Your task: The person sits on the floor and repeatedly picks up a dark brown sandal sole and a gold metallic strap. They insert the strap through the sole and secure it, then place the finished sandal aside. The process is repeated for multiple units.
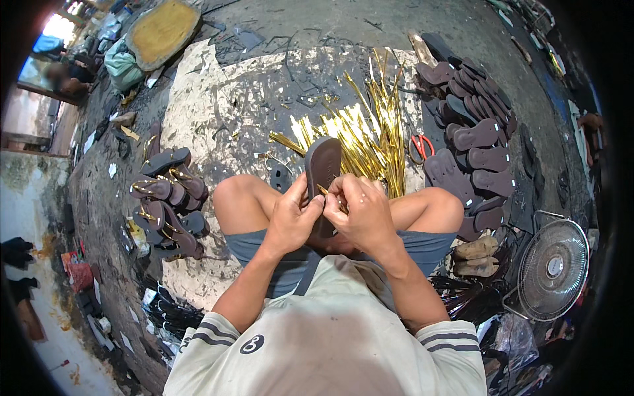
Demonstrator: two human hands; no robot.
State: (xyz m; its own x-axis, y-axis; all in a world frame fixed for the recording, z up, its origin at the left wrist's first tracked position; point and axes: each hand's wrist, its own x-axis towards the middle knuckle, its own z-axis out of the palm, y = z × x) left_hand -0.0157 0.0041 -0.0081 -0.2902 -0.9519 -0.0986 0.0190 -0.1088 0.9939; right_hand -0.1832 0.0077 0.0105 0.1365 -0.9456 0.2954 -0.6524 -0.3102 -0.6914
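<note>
A dark brown sandal sole (323, 162) stands tilted upright over my lap, its toe end pointing away from me. My left hand (294, 214) is wrapped round its left edge, thumb lying on the face. Against the right side of the sole, my right hand (357, 206) pinches a thin gold strap (322, 189) at the sole's face; part of the strap is hidden by the fingers. Just beyond the sole, a heap of shiny gold strips (370, 142) fans out over the mat. Red-handled pliers (421, 146) lie to the right of the strips.
Finished-looking sandals with gold straps (168, 191) are piled at left. Stacks of bare brown soles (485, 135) line the right, with wooden shoe lasts (477, 256) and a round fan (553, 267) nearer me. A worn mat (191, 99) holds dark scraps; a tree-stump block (163, 33) stands far left.
</note>
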